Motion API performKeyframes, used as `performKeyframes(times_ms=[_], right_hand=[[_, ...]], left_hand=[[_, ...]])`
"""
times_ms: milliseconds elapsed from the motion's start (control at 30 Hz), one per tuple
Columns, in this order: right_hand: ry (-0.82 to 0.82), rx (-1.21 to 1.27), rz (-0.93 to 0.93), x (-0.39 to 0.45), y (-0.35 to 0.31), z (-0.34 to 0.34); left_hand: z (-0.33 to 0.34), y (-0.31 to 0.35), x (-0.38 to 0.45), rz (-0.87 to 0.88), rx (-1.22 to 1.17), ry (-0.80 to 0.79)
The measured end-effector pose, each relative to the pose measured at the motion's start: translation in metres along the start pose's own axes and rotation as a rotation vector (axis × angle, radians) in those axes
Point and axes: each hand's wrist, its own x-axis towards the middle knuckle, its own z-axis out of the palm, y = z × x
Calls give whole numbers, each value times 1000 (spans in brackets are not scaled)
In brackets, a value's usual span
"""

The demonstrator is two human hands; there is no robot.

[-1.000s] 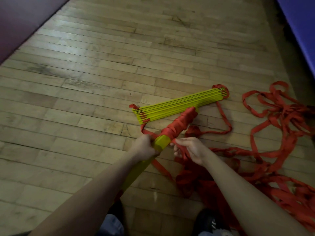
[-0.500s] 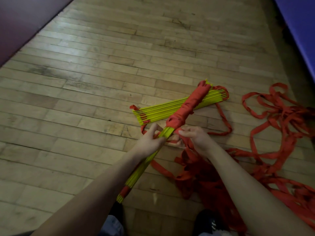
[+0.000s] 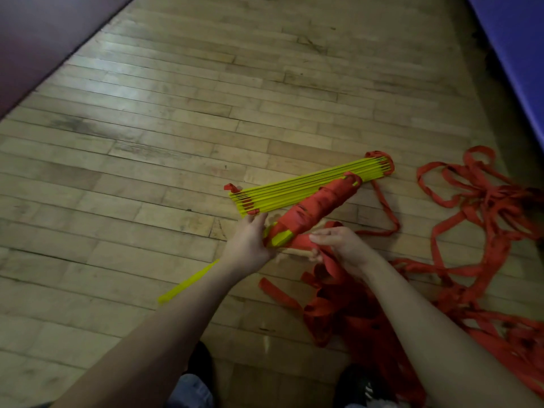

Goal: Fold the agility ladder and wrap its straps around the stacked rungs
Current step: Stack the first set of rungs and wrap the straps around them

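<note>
I hold a bundle of yellow rungs (image 3: 279,237) above the wooden floor; its far half is wound in red strap (image 3: 321,206), and its bare near end pokes out below my left forearm. My left hand (image 3: 248,248) grips the bundle just below the wrapped part. My right hand (image 3: 341,245) holds a loop of red strap (image 3: 303,241) against the bundle's underside. A second stack of yellow rungs (image 3: 309,187) lies flat on the floor behind, with red strap at both ends.
A loose tangle of red strap (image 3: 485,207) spreads over the floor at right and piles up by my right forearm. A dark red mat (image 3: 44,39) borders the floor at far left, a blue mat (image 3: 518,54) at far right. My shoes show at the bottom edge.
The bundle has turned and dropped lower, its wrapped end now pointing right. My right hand brought the strap under the bundle. My left hand shifted its hold.
</note>
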Motion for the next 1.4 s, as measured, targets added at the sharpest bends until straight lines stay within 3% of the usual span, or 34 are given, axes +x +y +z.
performKeyframes(times_ms=[167, 367, 633, 900, 1100, 1267, 1400], right_hand=[[-42, 102, 216, -2, 2, 7], [-182, 50, 325, -8, 5, 11], [-67, 113, 225, 3, 9, 9], [50, 233, 133, 9, 14, 12], [74, 218, 145, 10, 14, 8], [114, 204, 182, 11, 19, 7], [200, 307, 68, 16, 26, 11]], left_hand=[[4, -10, 0, 9, 196, -11], [16, -23, -12, -105, 172, -78], [17, -27, -9, -313, 117, -217], [13, -23, -8, -178, 59, -219], [13, -14, -5, -191, 7, -257], [11, -2, -6, -49, -28, -292], [19, 9, -7, -82, -174, -322]])
